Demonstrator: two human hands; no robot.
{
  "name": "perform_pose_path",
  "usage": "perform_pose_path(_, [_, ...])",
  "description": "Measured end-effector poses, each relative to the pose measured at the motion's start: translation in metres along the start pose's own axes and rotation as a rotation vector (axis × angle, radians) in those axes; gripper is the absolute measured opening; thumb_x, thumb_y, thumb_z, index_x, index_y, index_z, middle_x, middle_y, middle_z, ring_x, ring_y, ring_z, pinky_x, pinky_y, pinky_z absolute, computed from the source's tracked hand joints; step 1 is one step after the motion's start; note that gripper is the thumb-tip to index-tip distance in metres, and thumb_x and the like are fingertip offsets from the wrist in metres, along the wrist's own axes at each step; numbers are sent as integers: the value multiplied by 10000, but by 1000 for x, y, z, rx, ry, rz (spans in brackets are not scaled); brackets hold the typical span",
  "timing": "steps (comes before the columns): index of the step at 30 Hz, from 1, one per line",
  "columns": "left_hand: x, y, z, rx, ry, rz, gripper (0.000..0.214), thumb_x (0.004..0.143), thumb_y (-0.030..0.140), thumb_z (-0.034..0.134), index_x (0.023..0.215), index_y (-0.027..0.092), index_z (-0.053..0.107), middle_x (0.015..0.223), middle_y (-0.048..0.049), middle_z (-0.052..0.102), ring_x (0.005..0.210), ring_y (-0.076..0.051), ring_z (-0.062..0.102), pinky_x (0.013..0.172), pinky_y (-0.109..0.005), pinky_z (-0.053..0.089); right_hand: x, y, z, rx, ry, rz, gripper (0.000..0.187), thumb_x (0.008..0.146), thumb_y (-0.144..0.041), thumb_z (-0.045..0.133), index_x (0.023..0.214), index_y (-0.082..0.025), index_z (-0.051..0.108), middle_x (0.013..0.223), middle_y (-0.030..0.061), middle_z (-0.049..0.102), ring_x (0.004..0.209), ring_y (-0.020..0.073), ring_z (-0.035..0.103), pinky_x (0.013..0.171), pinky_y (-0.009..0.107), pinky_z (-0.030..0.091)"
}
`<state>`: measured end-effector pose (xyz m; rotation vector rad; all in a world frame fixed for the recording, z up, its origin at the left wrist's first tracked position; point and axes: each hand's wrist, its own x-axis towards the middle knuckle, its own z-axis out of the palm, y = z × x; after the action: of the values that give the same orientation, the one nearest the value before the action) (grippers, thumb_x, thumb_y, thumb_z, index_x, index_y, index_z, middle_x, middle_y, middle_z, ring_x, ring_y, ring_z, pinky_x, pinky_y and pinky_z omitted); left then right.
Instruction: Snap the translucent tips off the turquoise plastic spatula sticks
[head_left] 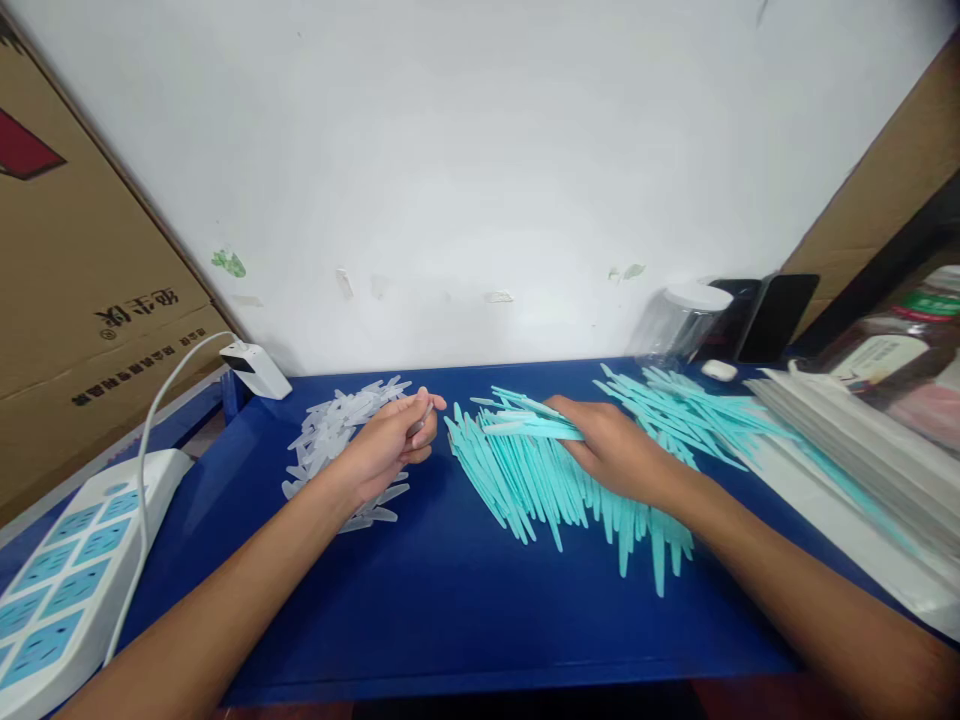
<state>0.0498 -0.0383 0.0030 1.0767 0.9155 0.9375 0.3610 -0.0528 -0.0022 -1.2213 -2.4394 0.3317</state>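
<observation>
My left hand (401, 435) is closed, its fingers curled round a small grey sliver-like piece (421, 418) whose kind I cannot make out. Beneath and behind it lies a pile of translucent whitish tapered plastic caps (322, 435). My right hand (600, 440) grips a small bunch of slim teal tapered plastic sticks (529, 425), their ends pointing left. Under that hand, a wide row of similar teal sticks (517, 490) rests on the blue table (450, 610), partly hidden by my wrist. More teal sticks (675, 410) lie in a looser heap behind my right forearm.
At the left are a power strip (82, 560), a white charger (256, 370) with its cable, and a cardboard box (97, 260). A lidded clear jar (679, 325), a dark phone (780, 315), stacked plastic sleeves (862, 470) and a bottle (892, 340) stand at the right.
</observation>
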Motion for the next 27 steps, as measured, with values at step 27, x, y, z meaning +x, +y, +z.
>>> perform_pose_path(27, [0, -3, 5, 141, -20, 27, 395, 991, 541, 647, 877, 174, 556, 707, -9, 618, 473, -51, 206, 449, -193, 227, -1, -4, -3, -26, 4, -10, 219, 984, -100, 466, 1152, -199, 565, 870, 34, 655, 714, 199, 592, 612, 270, 334])
